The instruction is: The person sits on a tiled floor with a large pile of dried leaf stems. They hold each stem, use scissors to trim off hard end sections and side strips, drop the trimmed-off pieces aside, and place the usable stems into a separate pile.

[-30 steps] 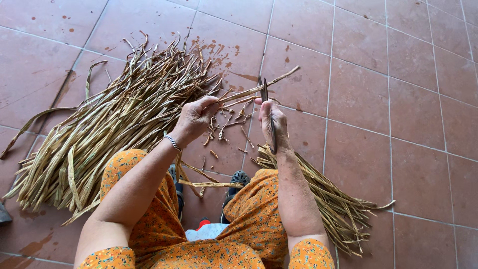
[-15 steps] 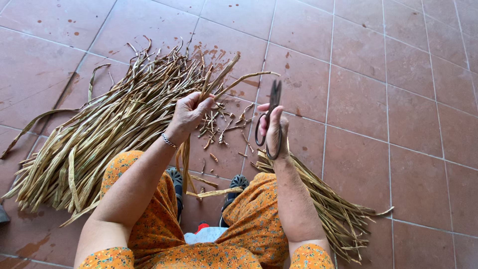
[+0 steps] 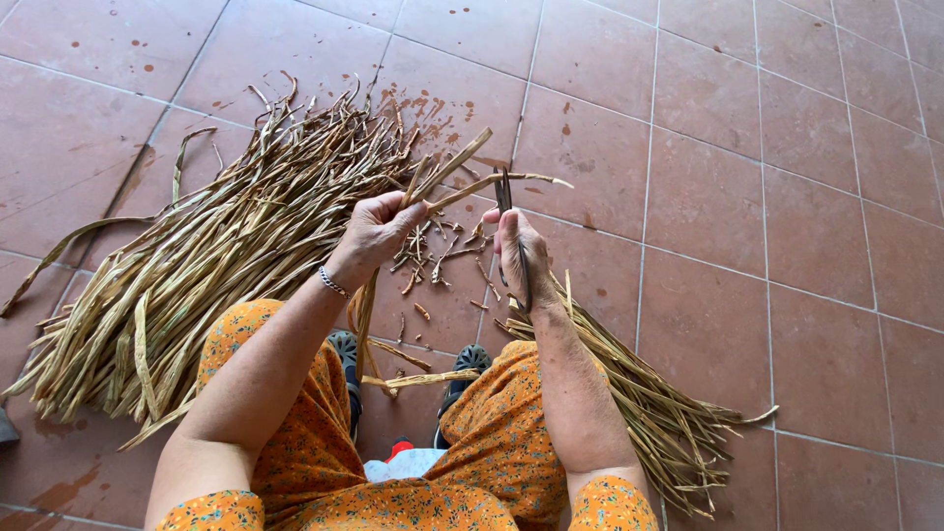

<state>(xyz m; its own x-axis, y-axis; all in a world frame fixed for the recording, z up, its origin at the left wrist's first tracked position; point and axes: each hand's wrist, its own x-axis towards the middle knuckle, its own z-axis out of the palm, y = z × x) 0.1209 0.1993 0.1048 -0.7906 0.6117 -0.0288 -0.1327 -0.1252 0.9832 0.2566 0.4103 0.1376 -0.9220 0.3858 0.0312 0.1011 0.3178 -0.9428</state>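
My left hand [image 3: 376,231] grips a few long dried plant strips [image 3: 454,175] whose ends stick up to the right, above the floor. My right hand [image 3: 518,258] holds a pair of dark scissors [image 3: 505,193], blades pointing up and touching the strips' ends. A big pile of the same dried strips [image 3: 216,256] lies on the tiled floor to the left. A smaller bundle of strips [image 3: 649,403] lies to the right, under my right forearm. Short cut scraps [image 3: 438,258] are scattered on the tiles between the hands.
The floor is reddish-brown tile [image 3: 747,216] with dark stains. My knees in orange patterned cloth [image 3: 492,433] fill the bottom of the view, with dark sandals [image 3: 470,359] between them. A loose strip [image 3: 418,379] lies across my lap.
My left hand has turned the held strips so their ends point up to the right. My right hand has brought the scissors to those ends.
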